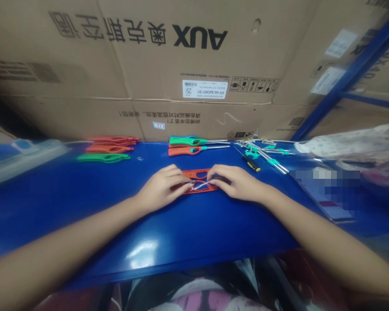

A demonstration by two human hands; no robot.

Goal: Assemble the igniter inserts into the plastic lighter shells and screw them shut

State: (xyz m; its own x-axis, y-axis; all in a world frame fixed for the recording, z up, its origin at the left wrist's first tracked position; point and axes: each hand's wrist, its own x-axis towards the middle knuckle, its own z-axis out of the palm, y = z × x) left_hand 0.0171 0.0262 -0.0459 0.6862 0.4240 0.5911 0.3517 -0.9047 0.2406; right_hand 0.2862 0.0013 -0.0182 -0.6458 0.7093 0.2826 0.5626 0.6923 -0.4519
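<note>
Two orange-red lighter casing halves (199, 172) lie side by side on the blue table, between my hands. A thin whitish wire (201, 185) spans the gap over the nearer half. My left hand (162, 188) is closed in a pinch at the wire's left end, with a small dark part at its fingertips that I cannot make out. My right hand (236, 182) is closed too, thumb and fingers pinching the wire's right end. Both hands partly cover the ends of the casing halves.
Several red and green casings (110, 149) lie at the back left. Orange and green lighters (184, 150) lie behind my hands. Farther right are metal tubes with teal parts (272, 160), a screwdriver (252, 164) and a phone-like device (327, 203). A cardboard wall (149, 77) closes off the back.
</note>
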